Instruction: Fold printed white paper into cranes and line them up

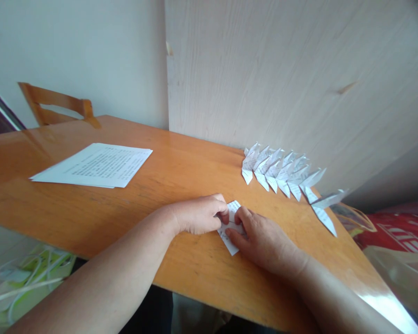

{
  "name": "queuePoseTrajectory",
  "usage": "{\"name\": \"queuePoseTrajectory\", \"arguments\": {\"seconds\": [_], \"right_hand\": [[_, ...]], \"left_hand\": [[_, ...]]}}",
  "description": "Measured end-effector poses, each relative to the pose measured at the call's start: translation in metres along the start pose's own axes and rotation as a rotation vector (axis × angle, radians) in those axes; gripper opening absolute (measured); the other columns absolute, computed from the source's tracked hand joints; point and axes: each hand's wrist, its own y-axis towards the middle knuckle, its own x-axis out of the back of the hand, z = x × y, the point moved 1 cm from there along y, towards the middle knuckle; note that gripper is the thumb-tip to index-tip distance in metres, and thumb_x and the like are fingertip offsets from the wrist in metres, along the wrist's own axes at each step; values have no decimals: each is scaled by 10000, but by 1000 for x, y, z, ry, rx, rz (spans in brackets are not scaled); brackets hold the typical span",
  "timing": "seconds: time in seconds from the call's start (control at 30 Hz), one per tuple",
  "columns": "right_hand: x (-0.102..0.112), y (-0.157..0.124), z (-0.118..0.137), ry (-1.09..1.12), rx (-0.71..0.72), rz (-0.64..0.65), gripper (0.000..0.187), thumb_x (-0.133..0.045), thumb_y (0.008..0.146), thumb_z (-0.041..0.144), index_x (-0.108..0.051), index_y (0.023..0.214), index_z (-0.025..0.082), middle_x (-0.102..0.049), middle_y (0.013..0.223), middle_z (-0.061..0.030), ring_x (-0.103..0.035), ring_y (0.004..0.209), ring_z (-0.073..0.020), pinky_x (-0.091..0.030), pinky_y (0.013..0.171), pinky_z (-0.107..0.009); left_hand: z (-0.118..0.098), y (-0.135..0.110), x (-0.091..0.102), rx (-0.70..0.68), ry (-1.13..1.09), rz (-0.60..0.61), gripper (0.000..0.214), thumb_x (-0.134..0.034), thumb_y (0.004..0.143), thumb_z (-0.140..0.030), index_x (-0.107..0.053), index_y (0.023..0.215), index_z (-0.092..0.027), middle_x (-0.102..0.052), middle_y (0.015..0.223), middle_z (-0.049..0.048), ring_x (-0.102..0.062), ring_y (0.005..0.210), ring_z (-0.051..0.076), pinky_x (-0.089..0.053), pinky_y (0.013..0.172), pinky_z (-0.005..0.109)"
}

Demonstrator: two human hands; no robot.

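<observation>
A small folded piece of printed paper (232, 246) lies on the wooden table in front of me, its top and bottom corners showing between my hands. My left hand (205, 214) is closed at the paper's left side, with curled fingers against it. On the right side, my right hand (266, 239) grips the paper, its thumb lying on top and its bent fingers at the upper right edge. The hands cover much of the middle of the paper.
Several folded paper pieces (278, 172) stand in a row along the back right, with another folded piece (323, 213) nearer the right edge. A stack of printed sheets (94, 166) lies left. Beyond are a wooden chair (57, 104) and a red bag (397, 232).
</observation>
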Motion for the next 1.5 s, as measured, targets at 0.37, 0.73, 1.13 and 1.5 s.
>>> {"name": "queuePoseTrajectory", "arguments": {"seconds": [0.37,0.73,1.13,1.5], "right_hand": [[0,2,5,-19,-16,-3,243,-591,875,438,-527,930,210,-680,840,-63,-638,744,-231,-331,618,-303],[-2,2,4,15,-6,-13,400,-670,810,561,-535,942,208,-667,856,-57,-614,722,-214,-331,603,-302],[14,8,-20,319,23,58,68,-472,895,179,-518,875,225,-611,749,10,-552,686,-155,-381,607,-270],[7,10,-22,369,-13,108,153,-623,880,330,-522,881,214,-611,743,7,-540,638,-141,-364,540,-255]], "left_hand": [[2,0,-1,-5,-24,-11,262,-565,733,-77,-688,920,-213,-568,1014,12,-579,870,164,-456,756,254],[1,0,-1,-22,-1,-24,239,-550,736,-81,-682,889,-209,-573,1008,14,-578,867,163,-461,787,265],[7,7,-16,10,2,-143,117,-619,836,-301,-648,799,-194,-560,920,19,-546,749,147,-425,651,258],[8,7,-16,-37,16,-140,197,-637,854,-386,-661,806,-196,-560,924,32,-571,797,167,-443,697,269]]}}
